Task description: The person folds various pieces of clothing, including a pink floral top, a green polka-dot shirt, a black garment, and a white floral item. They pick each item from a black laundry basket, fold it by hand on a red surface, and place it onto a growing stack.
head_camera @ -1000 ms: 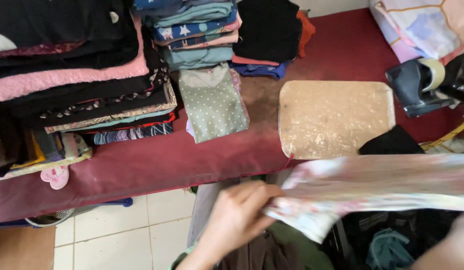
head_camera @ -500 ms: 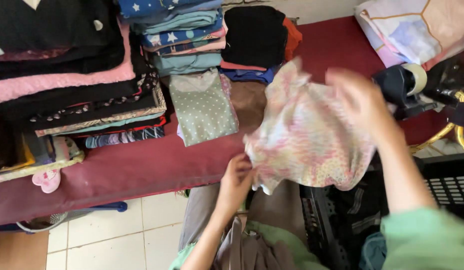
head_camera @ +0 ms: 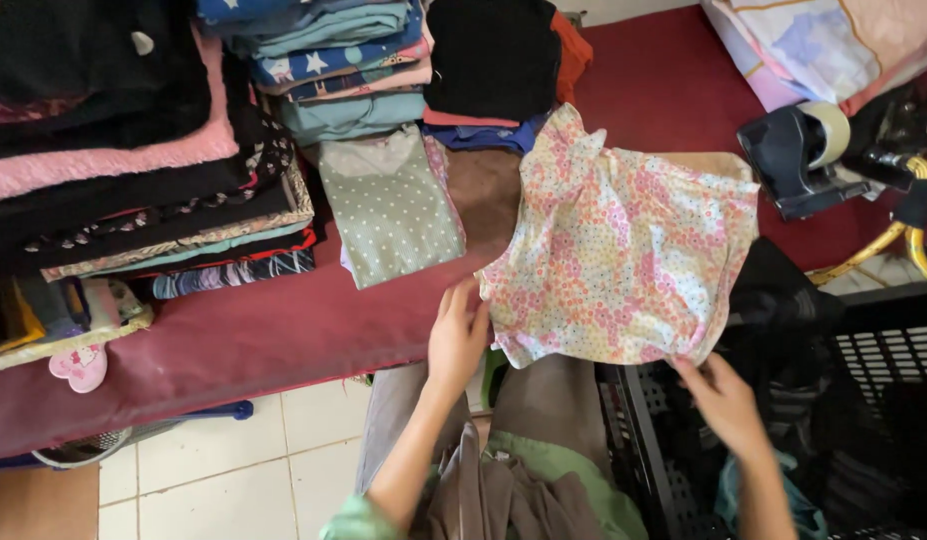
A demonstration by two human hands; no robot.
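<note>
- Right hand [head_camera: 725, 398] pinching lower hem of floral garment [head_camera: 623, 265], over black crate [head_camera: 883, 420].
- Left hand [head_camera: 457, 335] gripping garment's left edge.
- Garment spread on maroon table [head_camera: 253, 340], beside dotted folded cloth [head_camera: 391, 208].
- Tape dispenser [head_camera: 798, 160] far right.

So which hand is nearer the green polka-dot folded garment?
Left. The left hand grips the floral garment just below the green polka-dot folded garment; the right hand is far across.
</note>
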